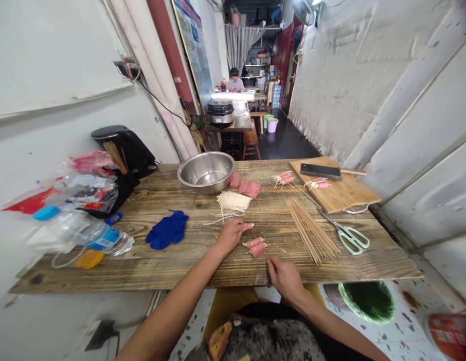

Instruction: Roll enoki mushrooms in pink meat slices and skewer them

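My right hand (284,276) is closed on the lower end of a thin wooden skewer. The skewer runs through two pink meat rolls (255,246) with white enoki strands poking out at their ends. My left hand (232,236) is just beyond the rolls, its fingers stretched out to the right near the skewer's upper end. Whether those fingertips touch the skewer I cannot tell. Beyond the left hand lie a bundle of enoki mushrooms (235,201) and flat pink meat slices (250,188). Loose bamboo skewers (311,233) are spread to the right.
A steel bowl (206,173) stands at the back. Finished rolls (282,179) lie near a cutting board (353,193) bearing a cleaver (320,171) and more rolls. Scissors (353,238) are at right; a blue glove (167,229) and water bottle (105,238) at left. A person (235,82) sits far back.
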Available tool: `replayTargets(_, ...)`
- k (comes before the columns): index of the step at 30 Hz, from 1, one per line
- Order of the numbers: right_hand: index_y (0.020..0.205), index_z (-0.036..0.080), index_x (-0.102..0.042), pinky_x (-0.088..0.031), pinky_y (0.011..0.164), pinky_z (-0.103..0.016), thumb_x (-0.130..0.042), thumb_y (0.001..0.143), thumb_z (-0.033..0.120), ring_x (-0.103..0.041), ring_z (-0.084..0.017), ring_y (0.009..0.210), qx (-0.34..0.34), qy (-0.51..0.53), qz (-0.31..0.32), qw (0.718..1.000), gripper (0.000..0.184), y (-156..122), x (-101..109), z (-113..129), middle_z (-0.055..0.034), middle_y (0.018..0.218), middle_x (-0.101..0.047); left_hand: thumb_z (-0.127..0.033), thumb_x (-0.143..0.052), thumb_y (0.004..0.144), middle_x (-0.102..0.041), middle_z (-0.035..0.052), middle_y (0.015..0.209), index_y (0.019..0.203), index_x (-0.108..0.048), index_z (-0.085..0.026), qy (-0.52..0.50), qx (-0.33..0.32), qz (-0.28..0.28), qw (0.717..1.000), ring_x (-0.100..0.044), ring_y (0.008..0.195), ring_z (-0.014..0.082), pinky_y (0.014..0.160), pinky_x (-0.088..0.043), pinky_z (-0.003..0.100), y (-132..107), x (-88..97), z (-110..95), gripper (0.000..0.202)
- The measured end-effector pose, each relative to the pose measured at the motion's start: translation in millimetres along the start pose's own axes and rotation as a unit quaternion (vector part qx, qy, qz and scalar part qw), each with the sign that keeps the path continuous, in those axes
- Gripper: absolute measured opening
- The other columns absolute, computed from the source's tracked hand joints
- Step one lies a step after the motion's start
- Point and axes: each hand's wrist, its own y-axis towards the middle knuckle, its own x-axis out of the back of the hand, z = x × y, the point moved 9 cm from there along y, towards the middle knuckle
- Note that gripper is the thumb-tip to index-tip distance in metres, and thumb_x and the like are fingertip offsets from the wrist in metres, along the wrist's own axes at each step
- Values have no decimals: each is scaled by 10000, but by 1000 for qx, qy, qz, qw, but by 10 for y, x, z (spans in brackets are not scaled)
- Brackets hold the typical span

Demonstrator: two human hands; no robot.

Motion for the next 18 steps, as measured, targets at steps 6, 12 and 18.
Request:
replayTargets(6, 851, 166, -633, -304, 584, -237, -372, 930, 203, -648, -161, 671, -4, -8, -8, 1000, 275, -3, 13, 18, -66, 744, -704, -362, -437, 957, -642, 51, 858, 1084, -709, -262, -5, 14, 19, 1000, -539, 811, 162, 749, -422, 267, 9, -16, 16, 316)
replayTargets(12, 870, 168, -649, -317, 590, -230, -372, 930, 211, -651, -159, 683, -6, -4, -7, 1000, 287, 6, -15, 4, -67, 758, -712, -352, -448, 951, -639, 49, 877, 1078, -712, -270, -10, 24, 25, 999, -537, 825, 164, 759, -422, 267, 11, -23, 31, 305)
replayTargets(18, 878, 178, -671, -347, 632, -223, -360, 933, 205, -656, -156, 719, 6, 28, -14, 999, 317, 37, 13, 17, -59, 817, -723, -376, -435, 953, -642, 52, 888, 1088, -706, -271, -29, 30, 30, 999, -537, 836, 164, 776, -432, 278, 8, -23, 44, 320)
